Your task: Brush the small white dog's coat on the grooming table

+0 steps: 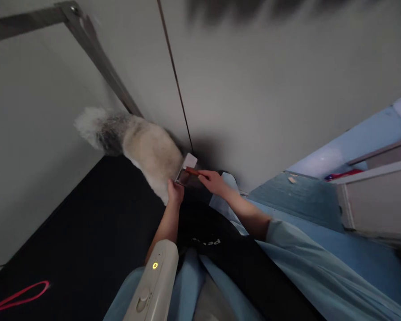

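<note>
A fluffy cream, grey and white animal [152, 151] stands on a black table top [87, 232] beside the wall. My right hand [212, 182] is closed round the reddish-brown handle of a slicker brush [190, 163], whose pale flat head is at the animal's near end. My left hand [175, 192] is closed against the animal's fur, just below the brush head; what its fingers hold is hidden. The animal's head cannot be made out.
A metal arm [100, 62] runs down behind the animal. A pale device with a lit yellow button [157, 281] juts up in front of my body. A pink-red loop [23, 296] lies at the lower left. A grey-panelled cabinet [381, 196] stands at the right.
</note>
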A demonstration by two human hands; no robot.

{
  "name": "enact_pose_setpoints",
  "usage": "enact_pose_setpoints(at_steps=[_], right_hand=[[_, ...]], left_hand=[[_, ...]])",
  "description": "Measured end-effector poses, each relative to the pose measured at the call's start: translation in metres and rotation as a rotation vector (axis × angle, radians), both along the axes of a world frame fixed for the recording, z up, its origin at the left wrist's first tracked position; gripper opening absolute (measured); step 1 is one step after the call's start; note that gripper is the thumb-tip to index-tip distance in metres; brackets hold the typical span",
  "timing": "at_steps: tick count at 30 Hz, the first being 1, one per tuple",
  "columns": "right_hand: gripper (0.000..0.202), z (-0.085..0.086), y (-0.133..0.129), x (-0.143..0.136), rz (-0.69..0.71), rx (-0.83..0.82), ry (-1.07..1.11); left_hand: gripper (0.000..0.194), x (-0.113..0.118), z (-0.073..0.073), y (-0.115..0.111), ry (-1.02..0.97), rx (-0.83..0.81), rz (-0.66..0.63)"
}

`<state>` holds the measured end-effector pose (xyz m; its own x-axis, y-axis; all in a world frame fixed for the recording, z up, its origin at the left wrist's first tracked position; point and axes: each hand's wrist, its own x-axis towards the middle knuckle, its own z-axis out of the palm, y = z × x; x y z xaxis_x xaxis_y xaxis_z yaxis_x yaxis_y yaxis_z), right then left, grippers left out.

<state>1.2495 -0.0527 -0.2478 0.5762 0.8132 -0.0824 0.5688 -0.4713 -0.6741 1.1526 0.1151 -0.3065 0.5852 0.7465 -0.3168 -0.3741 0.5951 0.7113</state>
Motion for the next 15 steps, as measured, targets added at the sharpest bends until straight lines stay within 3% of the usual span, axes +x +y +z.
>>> enact_pose_setpoints(at_steps=[4,6,8,12,15], right_hand=[[0.035,0.004,-0.02,0.011,-0.08,-0.405,-0.071],[0.035,0.008,-0.037,0.013,-0.16,-0.511,-0.093],[0.037,0.018,-0.038,0.011,-0.157,-0.441,-0.126],[0.04,0.032,-0.01,0.006,0.008,-0.173,-0.148],[0.038,0.021,-0.019,0.012,0.018,-0.321,-0.11]], left_hand=[[0.036,0.01,0.007,-0.005,0.001,-0.022,-0.148],[0.031,0.013,0.007,-0.006,0.011,-0.02,-0.183],[0.033,0.016,0.007,-0.005,0.009,-0.044,-0.193],[0.035,0.018,0.012,-0.002,0.106,-0.125,-0.2],[0.034,0.016,0.017,-0.001,0.083,-0.084,-0.315]])
